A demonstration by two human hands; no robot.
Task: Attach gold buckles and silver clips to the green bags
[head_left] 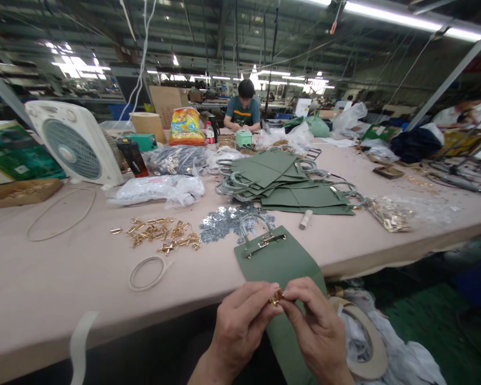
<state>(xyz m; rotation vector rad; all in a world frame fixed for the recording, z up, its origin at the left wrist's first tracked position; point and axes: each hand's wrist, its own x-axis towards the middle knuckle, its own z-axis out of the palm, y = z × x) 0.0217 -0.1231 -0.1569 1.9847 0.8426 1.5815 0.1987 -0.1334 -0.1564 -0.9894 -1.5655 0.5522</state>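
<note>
Left hand (240,323) and right hand (316,329) nearly closed, pinching a small gold metal clasp (276,297) over the green leather bag (278,262) hanging off the desk (56,278) edge; a slipping grip could drop it or scratch the leather.

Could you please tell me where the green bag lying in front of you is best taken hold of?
Take the curved handle of the green bag from the far side: the loop lies free at its far end, while the near end runs over the table edge.
</note>
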